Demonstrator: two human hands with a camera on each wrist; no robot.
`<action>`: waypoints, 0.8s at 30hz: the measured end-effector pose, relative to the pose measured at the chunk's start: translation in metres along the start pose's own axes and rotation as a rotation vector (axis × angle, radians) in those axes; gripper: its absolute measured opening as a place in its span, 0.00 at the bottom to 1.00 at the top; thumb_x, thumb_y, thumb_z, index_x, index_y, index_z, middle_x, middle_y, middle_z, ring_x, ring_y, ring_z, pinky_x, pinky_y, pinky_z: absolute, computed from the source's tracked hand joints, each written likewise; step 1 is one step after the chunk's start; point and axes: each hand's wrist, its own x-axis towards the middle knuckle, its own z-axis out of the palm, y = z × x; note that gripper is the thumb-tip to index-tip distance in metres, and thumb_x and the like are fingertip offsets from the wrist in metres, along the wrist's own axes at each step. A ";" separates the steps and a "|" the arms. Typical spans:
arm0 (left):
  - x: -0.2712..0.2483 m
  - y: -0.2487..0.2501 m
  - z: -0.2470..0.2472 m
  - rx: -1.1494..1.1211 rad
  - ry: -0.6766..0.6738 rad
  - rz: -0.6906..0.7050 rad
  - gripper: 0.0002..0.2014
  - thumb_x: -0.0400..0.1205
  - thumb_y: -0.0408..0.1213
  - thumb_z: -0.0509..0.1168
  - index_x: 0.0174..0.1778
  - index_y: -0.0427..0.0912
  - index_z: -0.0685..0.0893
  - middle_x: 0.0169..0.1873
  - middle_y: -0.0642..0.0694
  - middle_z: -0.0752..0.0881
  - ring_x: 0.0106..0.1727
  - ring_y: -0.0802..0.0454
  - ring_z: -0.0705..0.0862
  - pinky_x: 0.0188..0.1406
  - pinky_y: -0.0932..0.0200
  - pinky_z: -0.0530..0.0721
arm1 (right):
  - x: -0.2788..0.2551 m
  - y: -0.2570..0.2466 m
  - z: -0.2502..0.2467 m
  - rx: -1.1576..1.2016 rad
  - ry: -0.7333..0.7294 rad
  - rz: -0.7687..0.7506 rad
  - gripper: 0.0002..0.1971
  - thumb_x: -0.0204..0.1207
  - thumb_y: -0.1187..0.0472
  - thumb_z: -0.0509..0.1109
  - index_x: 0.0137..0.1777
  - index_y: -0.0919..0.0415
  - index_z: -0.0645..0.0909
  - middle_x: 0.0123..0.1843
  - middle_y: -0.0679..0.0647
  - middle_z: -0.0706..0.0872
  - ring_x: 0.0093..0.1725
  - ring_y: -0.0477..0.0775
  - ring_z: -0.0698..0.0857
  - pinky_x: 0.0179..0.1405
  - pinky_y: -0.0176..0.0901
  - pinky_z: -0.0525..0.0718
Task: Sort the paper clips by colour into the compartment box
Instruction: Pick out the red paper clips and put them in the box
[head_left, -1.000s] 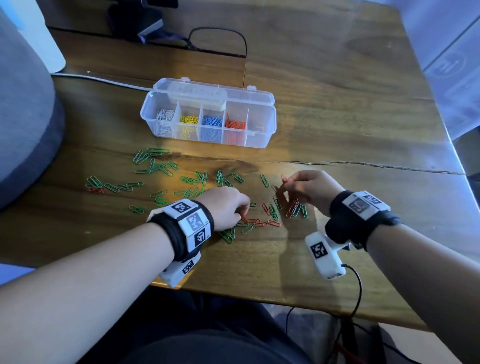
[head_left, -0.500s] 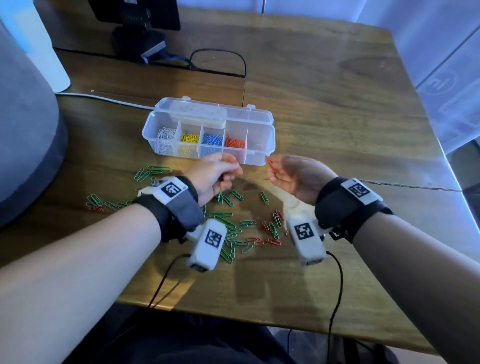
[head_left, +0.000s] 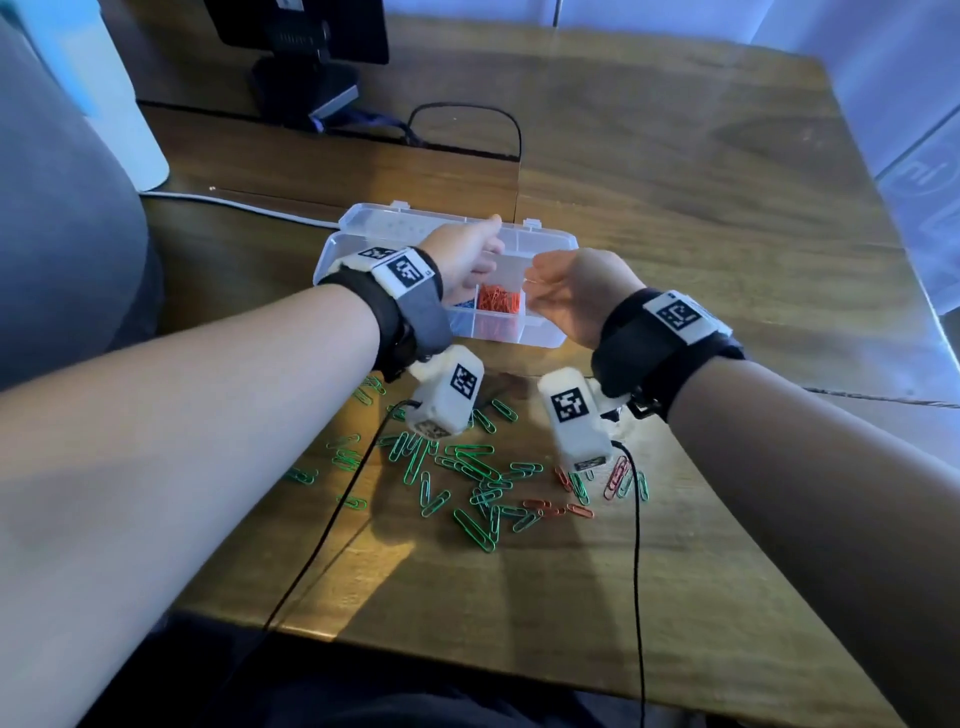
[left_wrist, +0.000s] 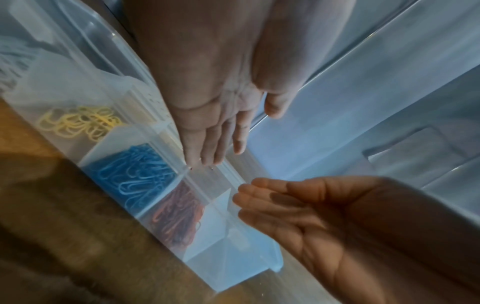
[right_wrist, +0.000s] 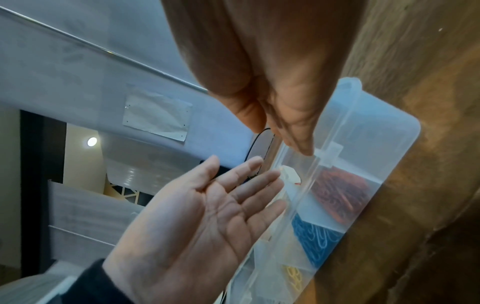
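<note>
The clear compartment box (head_left: 551, 240) stands open mid-table. Its cells hold yellow clips (left_wrist: 80, 121), blue clips (left_wrist: 137, 174) and red clips (head_left: 498, 300); the rightmost cell (left_wrist: 221, 253) looks bare. My left hand (head_left: 467, 254) hovers over the box with straight fingers (left_wrist: 205, 148) pointing down at the red cell's far edge. My right hand (head_left: 558, 291) hangs palm-up just right of the red cell, fingers (left_wrist: 262, 197) relaxed. I see nothing in either palm. Green clips (head_left: 467, 467) and a few red clips (head_left: 558, 510) lie scattered nearer to me.
A monitor stand (head_left: 306, 78) and a looped black cable (head_left: 467, 130) sit behind the box. A white cable (head_left: 234, 202) runs left to a grey rounded object (head_left: 67, 249). Black wrist-camera leads (head_left: 636, 545) cross the table's near edge.
Both hands left the clip pile, where the right one pinched a red clip, and rose forward over the box. Their fingers have now spread open above the red cell.
</note>
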 end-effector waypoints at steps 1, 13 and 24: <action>-0.003 0.001 0.000 0.018 -0.008 0.031 0.17 0.86 0.50 0.54 0.59 0.42 0.81 0.48 0.46 0.79 0.52 0.51 0.77 0.55 0.58 0.74 | -0.006 -0.003 -0.002 0.026 0.026 -0.006 0.22 0.83 0.74 0.48 0.76 0.81 0.58 0.55 0.83 0.73 0.54 0.75 0.78 0.78 0.54 0.63; -0.064 -0.070 0.053 0.834 -0.200 0.394 0.09 0.78 0.32 0.68 0.51 0.44 0.89 0.43 0.53 0.85 0.46 0.54 0.84 0.48 0.63 0.80 | -0.075 0.074 -0.101 -1.249 -0.030 -0.157 0.07 0.72 0.65 0.72 0.48 0.56 0.87 0.43 0.53 0.87 0.43 0.50 0.82 0.49 0.39 0.77; -0.081 -0.114 0.087 1.106 -0.315 0.500 0.07 0.79 0.36 0.66 0.48 0.42 0.87 0.52 0.47 0.82 0.54 0.47 0.81 0.48 0.58 0.75 | -0.087 0.106 -0.111 -1.468 -0.150 -0.365 0.10 0.72 0.63 0.70 0.52 0.55 0.86 0.47 0.45 0.78 0.46 0.47 0.79 0.56 0.42 0.79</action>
